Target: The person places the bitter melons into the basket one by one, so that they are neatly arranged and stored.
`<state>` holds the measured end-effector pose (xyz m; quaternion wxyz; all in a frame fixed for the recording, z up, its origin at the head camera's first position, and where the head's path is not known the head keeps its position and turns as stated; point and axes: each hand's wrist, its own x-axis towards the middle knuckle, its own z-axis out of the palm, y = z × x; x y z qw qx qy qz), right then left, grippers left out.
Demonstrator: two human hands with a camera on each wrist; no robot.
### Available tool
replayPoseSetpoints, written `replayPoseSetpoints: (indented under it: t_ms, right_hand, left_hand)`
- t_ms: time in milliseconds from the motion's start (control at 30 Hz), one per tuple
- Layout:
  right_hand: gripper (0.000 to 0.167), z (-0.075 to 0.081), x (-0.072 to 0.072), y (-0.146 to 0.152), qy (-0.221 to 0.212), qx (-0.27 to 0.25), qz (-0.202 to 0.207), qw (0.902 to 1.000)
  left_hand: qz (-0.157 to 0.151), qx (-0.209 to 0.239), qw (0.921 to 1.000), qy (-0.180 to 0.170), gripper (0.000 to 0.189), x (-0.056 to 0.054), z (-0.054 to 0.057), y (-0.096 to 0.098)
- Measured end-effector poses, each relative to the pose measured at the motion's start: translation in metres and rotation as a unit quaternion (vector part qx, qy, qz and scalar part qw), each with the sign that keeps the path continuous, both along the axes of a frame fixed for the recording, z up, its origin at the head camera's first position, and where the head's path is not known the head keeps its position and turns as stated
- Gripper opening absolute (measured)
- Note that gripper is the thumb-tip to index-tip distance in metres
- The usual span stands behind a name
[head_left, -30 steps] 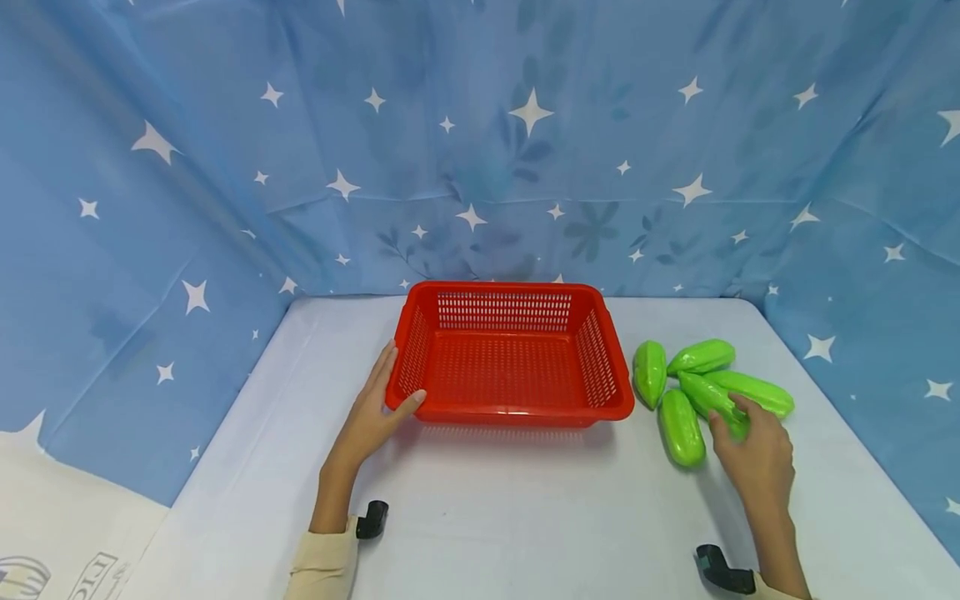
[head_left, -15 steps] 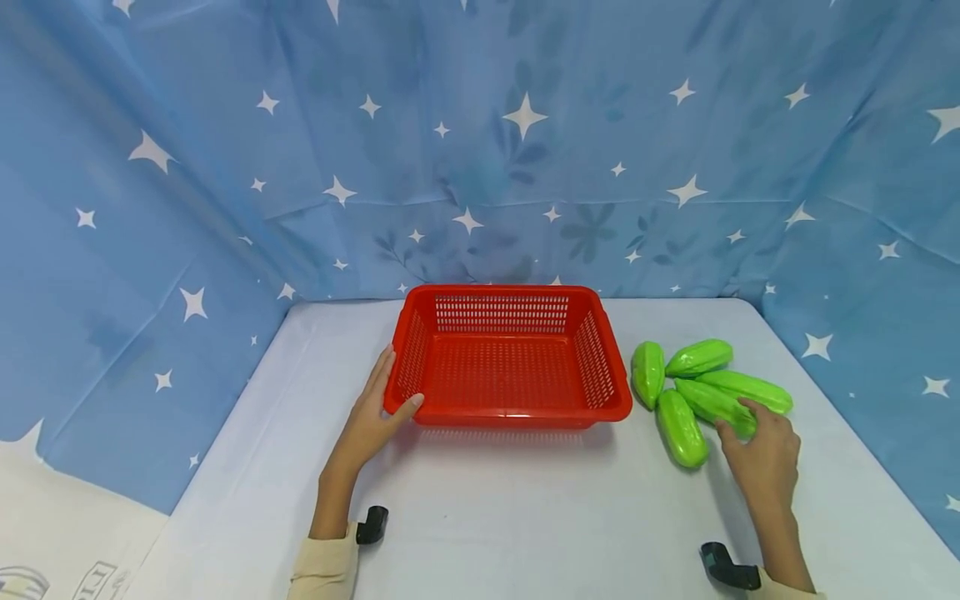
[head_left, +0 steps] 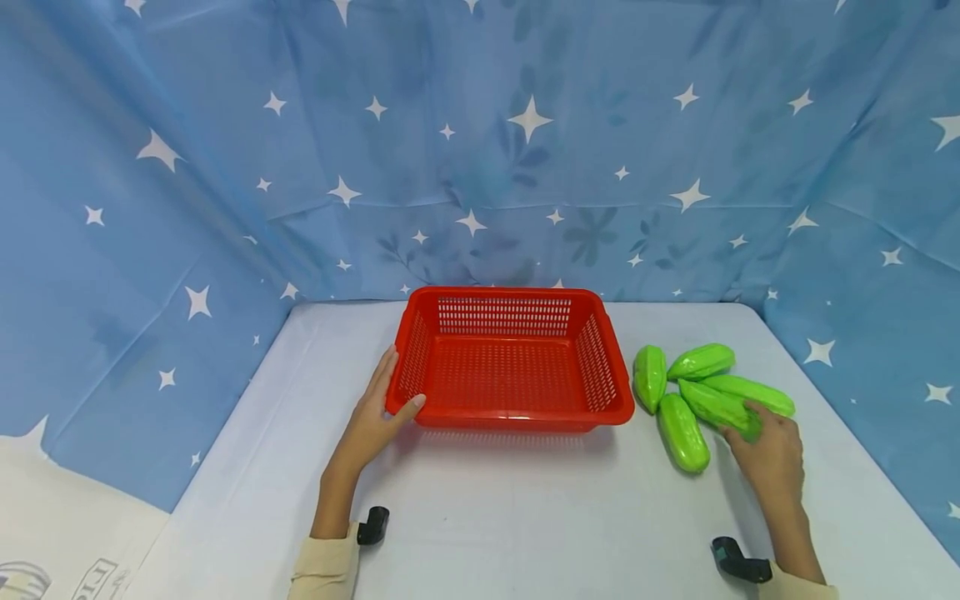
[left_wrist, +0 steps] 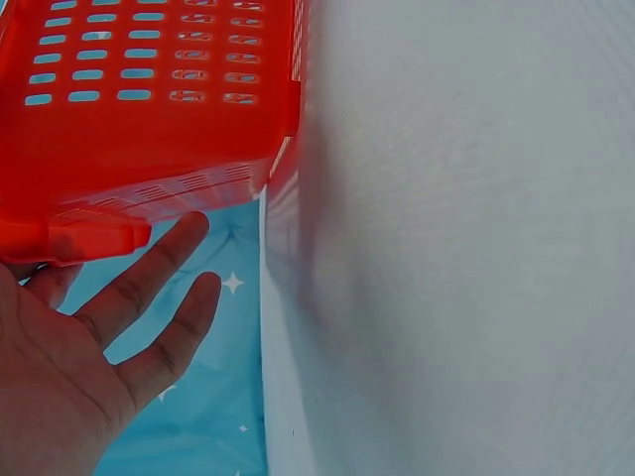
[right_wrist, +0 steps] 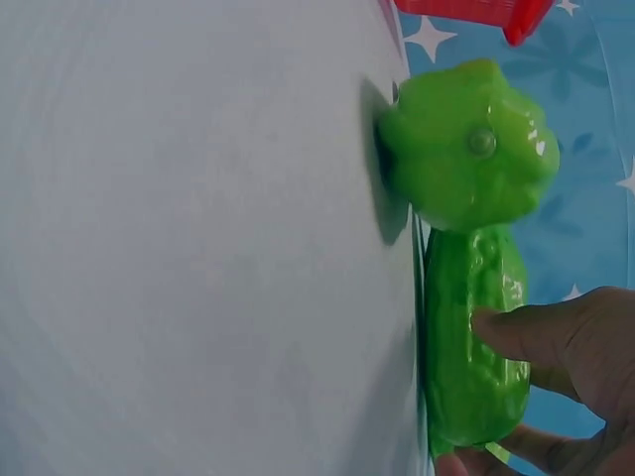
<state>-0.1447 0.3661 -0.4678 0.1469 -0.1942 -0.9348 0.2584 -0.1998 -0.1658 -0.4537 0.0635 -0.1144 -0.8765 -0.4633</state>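
A red plastic basket (head_left: 517, 415) stands at the middle back of the white table. At its left front corner lies my left hand (head_left: 372, 421), fingers straight and spread along the outside, thumb at the front rim. The left wrist view shows those fingers (left_wrist: 159, 352) extended beside the basket wall. To the right of the basket is a cluster of glossy green ribbed cucumber-shaped vegetables. My right hand (head_left: 772, 454) grips the near end of the middle cucumber-shaped vegetable (head_left: 708, 404). Its thumb (right_wrist: 516, 332) presses one side, with fingers around the far side.
Another green vegetable (head_left: 684, 433) lies just left of the gripped one, with more around it: one (head_left: 650, 379) near the basket, one (head_left: 701, 361) behind and one (head_left: 757, 393) to the right. A blue starred curtain (head_left: 480, 150) rises behind the table.
My right hand has shifted slightly to the right and its thumb and fingers have closed on the near end of the middle vegetable. The left hand and basket stay put.
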Motion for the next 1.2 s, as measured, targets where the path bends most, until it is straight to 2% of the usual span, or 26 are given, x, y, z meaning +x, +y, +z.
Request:
replayPoseSetpoints:
  t_ms: [267,433,667,933,1200]
  right_hand:
    - [0.055,-0.003,-0.003,0.011,0.000,0.016,0.033,0.9993]
    - [0.057,-0.006,-0.006,0.018,-0.012,0.015,0.053,0.9984]
    - [0.060,-0.005,-0.010,0.028,-0.015,0.023,0.088,0.9957]
    - [0.061,-0.004,-0.010,0.033,-0.053,-0.002,0.085,0.9950]
    - [0.059,-0.001,-0.006,0.030,-0.048,-0.002,0.084,0.9953]
  left_hand:
    - [0.009,-0.007,0.9998,-0.017,0.089,0.001,-0.001,-0.001]
    - [0.009,-0.008,0.9998,-0.018,0.089,0.001,-0.003,-0.001]
    - [0.005,0.008,0.9999,-0.013,0.090,0.000,0.000,-0.001]
    - [0.002,0.010,0.9999,-0.011,0.089,-0.001,0.000,-0.001]
    - [0.001,0.012,0.9999,-0.011,0.089,0.000,0.000,-0.001]
